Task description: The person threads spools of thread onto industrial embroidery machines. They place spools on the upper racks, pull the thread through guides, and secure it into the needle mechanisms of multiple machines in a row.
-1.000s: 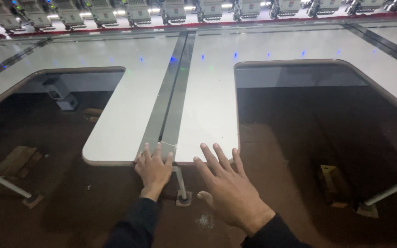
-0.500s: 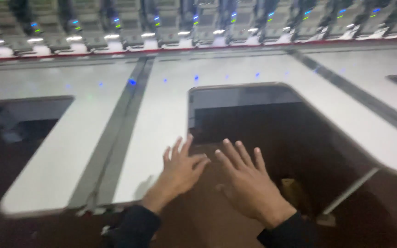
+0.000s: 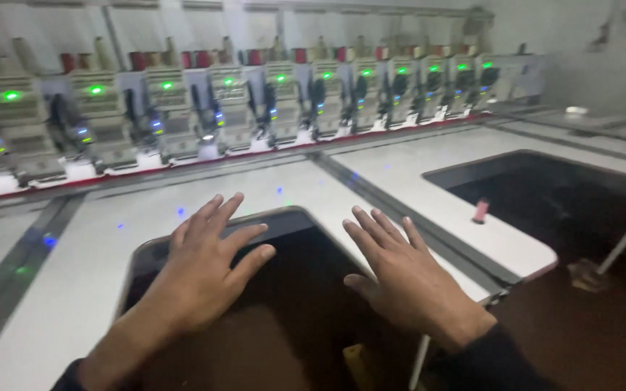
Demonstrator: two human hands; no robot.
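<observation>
1. Our left hand point(image 3: 208, 271) and right hand point(image 3: 407, 279), released and empty, have shifted rightward from the tabletop's point(image 3: 110, 232) tongue.
2. They now hover over its dark cutout point(image 3: 291, 289), below the embroidery heads point(image 3: 255, 101).

No packages, labels, signs or screens in view (background machines too blurred to tell)

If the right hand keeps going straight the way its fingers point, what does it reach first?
Probably the flat white table panel just past the right hand, then the grey strip; the small pink cylinder lies off to the right. Height above the panel is unclear.
</observation>
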